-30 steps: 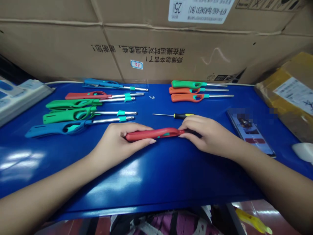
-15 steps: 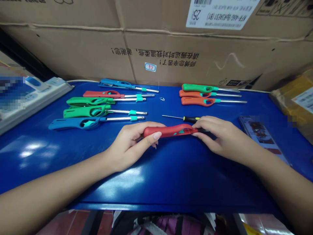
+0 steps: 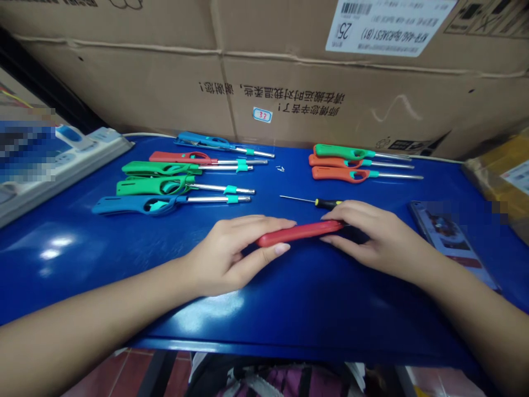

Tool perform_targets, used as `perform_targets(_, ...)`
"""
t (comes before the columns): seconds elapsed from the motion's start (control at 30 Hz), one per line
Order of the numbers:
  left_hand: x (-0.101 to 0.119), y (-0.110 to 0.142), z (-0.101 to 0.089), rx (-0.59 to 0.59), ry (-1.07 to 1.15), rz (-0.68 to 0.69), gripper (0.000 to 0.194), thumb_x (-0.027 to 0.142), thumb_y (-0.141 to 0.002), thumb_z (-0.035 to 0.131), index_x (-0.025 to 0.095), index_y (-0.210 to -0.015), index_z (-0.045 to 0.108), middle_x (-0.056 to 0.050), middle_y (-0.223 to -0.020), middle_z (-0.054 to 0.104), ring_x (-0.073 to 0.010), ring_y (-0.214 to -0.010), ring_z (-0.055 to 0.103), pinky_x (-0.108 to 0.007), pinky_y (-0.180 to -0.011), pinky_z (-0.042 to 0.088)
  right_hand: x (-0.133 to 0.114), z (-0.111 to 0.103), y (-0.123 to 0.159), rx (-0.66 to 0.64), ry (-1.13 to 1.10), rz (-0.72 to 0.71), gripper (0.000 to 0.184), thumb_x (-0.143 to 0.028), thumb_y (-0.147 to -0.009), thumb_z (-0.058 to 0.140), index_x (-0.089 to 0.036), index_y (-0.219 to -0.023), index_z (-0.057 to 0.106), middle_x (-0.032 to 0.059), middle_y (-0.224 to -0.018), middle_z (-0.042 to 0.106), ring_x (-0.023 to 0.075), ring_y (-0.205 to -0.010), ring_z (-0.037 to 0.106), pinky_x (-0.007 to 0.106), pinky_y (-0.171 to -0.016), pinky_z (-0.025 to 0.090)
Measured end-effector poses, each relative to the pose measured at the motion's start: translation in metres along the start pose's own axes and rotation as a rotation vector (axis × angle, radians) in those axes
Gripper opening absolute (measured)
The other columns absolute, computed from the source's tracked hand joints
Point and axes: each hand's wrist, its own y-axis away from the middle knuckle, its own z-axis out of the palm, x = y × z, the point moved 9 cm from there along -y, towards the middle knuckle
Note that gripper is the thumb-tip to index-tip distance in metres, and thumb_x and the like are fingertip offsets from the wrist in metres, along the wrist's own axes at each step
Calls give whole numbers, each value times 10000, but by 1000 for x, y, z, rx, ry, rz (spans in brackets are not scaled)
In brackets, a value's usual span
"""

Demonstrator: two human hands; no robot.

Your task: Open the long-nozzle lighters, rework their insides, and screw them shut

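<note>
And here we are, both hands on the red lighter body (image 3: 300, 232), held edge-on over the middle of the blue desk (image 3: 264, 325)! The left hand (image 3: 225, 253) has its left end pinched, fingers along the far side, thumb on the near side, only the body's thickness between them. The right hand (image 3: 372, 237) curls about the other end, fingertips above, thumb below, gap small; whatever lies inside that grip is hidden. Now the score, as it looks: towards the desk's far right corner, a green lighter (image 3: 343, 151) and two orange lighters (image 3: 339, 173) seem finished, teal collars snug against their handles. Over towards the left edge, five more, from the blue lighter (image 3: 204, 139) at the far edge to the front blue lighter (image 3: 124, 205), carry teal pieces well down the tubes, so those look left to do. The red one? Midway, I'd judge, though its seam can't be read. The screwdriver (image 3: 328, 204) lies just beyond it, partly behind the right hand, with tiny pale bits (image 3: 280, 169) near the far edge.
</note>
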Motion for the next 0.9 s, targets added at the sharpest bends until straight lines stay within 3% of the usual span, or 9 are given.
perform_targets(0.13,9,0,3,-1,1,82,320,172,-974,726,184,-1294,724,-103,-1298,782,-190,-1128,777,-288,-1048,603,-7,-1,0,34,5,-75,180,-188,-1012,615,-198,-1184,668,90,-1116,767,233,-1064,733,348,-898,587)
perform_targets(0.3,4,0,5,5,7,81,348,182,-952,761,196,-1298,736,-102,-1294,783,-205,-1126,784,-297,-1049,610,-9,-3,-3,65,1,-109,186,-108,-980,604,-196,-1118,694,83,-1068,794,231,-1027,753,330,-876,607)
perform_targets(0.67,2,-2,1,-22,3,59,322,154,-970,714,194,-1288,739,-88,-1267,797,-186,-1061,791,-271,-987,617,-15,-4,0,41,48,-137,126,-185,-1018,618,-153,-1086,719,94,-1027,811,251,-929,762,389,-835,591)
perform_targets(0.77,-5,-3,-2,-31,10,-6,312,195,-980,706,213,-1289,747,-62,-1232,811,-189,-1040,797,-260,-939,625,-14,-1,-1,0,39,-108,137,-254,-1034,625,-164,-1061,724,86,-1011,800,258,-923,751,412,-836,585)
perform_targets(0.9,-30,-5,-13,51,99,-234,238,276,-960,736,229,-1183,801,-28,-1045,843,-190,-878,787,-257,-779,609,-4,4,0,-63,47,-24,270,-356,-1008,686,-147,-1175,716,105,-1093,788,293,-1025,740,446,-896,591)
